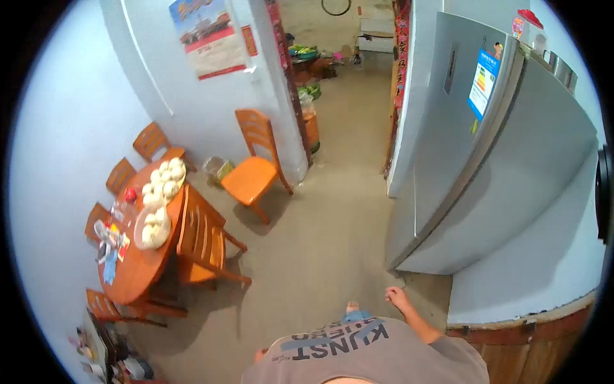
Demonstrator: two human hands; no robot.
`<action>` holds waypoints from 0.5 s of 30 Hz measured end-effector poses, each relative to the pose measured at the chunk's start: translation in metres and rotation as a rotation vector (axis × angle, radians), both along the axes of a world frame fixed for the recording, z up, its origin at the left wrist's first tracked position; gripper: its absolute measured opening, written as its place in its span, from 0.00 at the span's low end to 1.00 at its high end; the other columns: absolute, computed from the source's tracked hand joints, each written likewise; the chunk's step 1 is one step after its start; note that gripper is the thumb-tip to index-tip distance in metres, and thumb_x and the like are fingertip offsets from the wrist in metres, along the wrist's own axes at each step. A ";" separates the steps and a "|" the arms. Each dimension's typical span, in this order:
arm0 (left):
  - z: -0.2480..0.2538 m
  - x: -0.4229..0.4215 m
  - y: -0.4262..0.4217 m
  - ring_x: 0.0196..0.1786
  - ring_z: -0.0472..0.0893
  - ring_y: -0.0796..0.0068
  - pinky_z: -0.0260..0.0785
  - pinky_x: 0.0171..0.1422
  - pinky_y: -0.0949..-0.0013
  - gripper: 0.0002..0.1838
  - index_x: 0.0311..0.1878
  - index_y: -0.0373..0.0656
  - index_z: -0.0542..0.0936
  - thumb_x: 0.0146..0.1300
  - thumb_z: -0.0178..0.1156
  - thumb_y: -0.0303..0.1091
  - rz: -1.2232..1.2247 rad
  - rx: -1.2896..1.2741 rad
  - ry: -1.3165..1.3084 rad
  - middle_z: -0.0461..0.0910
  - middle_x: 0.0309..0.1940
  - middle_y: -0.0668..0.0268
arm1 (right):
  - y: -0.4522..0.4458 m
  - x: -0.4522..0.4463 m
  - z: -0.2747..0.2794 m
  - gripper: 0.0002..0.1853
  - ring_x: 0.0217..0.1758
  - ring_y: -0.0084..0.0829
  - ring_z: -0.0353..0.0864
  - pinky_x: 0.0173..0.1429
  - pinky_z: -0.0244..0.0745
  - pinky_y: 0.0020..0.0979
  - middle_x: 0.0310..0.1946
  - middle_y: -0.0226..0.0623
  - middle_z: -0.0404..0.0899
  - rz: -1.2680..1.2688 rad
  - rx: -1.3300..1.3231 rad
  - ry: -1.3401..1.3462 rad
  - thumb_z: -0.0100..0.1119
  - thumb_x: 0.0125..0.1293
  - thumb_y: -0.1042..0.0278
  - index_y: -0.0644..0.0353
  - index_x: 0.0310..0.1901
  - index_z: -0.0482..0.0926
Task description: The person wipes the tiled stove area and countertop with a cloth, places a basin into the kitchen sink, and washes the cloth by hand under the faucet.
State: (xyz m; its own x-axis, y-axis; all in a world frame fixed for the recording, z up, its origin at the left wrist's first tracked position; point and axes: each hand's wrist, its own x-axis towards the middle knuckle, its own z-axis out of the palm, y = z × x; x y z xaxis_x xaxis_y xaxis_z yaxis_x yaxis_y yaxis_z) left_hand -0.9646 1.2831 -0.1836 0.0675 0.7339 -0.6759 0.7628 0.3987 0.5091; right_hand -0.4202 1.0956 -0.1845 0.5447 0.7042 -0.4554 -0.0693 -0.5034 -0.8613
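My right hand (398,298) hangs in front of my body on the right, near the foot of the grey fridge (486,160) but apart from it. Its fingers are loosely bent and a little apart, with nothing visible in them. Only a small part of my left hand (261,353) shows beside my shirt (339,349); its fingers are hidden. One foot (352,307) is visible ahead of the shirt on the grey floor.
At left, a wooden table (128,285) bears pale round buns (167,176) and a bowl (153,238) of more. Several chairs surround it; another chair (249,179) stands near a bin (217,169). Ahead, a doorway leads to a floor (355,96) with vegetables (310,91) at its left.
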 end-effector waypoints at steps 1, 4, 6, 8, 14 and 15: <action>0.007 0.016 0.019 0.43 0.79 0.65 0.70 0.46 0.66 0.20 0.52 0.37 0.73 0.60 0.54 0.39 0.061 -0.030 0.017 0.79 0.44 0.56 | 0.039 0.007 0.026 0.11 0.29 0.23 0.78 0.31 0.72 0.22 0.31 0.33 0.78 -0.050 0.012 0.123 0.45 0.64 0.69 0.61 0.44 0.74; 0.022 0.070 0.073 0.42 0.79 0.65 0.71 0.45 0.66 0.19 0.51 0.37 0.74 0.59 0.54 0.38 0.132 -0.064 0.003 0.79 0.43 0.56 | 0.146 0.033 0.059 0.11 0.31 0.22 0.79 0.32 0.74 0.22 0.34 0.32 0.78 -0.017 0.040 0.350 0.45 0.66 0.66 0.58 0.45 0.75; 0.033 0.109 0.106 0.41 0.79 0.65 0.71 0.44 0.66 0.19 0.50 0.37 0.74 0.59 0.54 0.38 0.154 -0.078 -0.015 0.79 0.42 0.56 | 0.202 0.046 0.063 0.11 0.32 0.23 0.80 0.33 0.74 0.22 0.35 0.32 0.78 0.022 0.056 0.441 0.46 0.67 0.64 0.57 0.45 0.75; 0.036 0.140 0.133 0.40 0.79 0.66 0.71 0.43 0.66 0.18 0.49 0.37 0.75 0.59 0.54 0.38 0.155 -0.088 -0.030 0.79 0.42 0.56 | 0.247 0.051 0.068 0.11 0.33 0.23 0.80 0.32 0.74 0.22 0.35 0.32 0.78 -0.001 0.024 0.537 0.47 0.67 0.62 0.57 0.43 0.75; 0.018 0.220 0.250 0.38 0.79 0.67 0.71 0.40 0.66 0.17 0.47 0.36 0.76 0.58 0.54 0.38 0.201 -0.127 -0.045 0.79 0.40 0.56 | 0.361 0.109 0.050 0.11 0.29 0.19 0.78 0.30 0.71 0.21 0.29 0.29 0.78 0.203 0.017 0.448 0.49 0.66 0.59 0.57 0.36 0.76; 0.014 0.229 0.275 0.38 0.79 0.67 0.71 0.40 0.66 0.17 0.46 0.36 0.76 0.58 0.55 0.38 0.207 -0.131 -0.043 0.79 0.40 0.56 | 0.370 0.124 0.041 0.12 0.27 0.19 0.76 0.30 0.70 0.21 0.26 0.29 0.77 0.219 0.031 0.394 0.49 0.66 0.58 0.57 0.34 0.76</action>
State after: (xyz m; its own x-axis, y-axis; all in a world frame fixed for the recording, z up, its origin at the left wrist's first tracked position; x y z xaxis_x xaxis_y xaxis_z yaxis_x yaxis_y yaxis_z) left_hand -0.7353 1.5579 -0.1692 -0.0445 0.6412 -0.7661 0.6368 0.6090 0.4728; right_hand -0.2962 1.4654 -0.1439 0.1710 0.8000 -0.5751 -0.2894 -0.5171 -0.8055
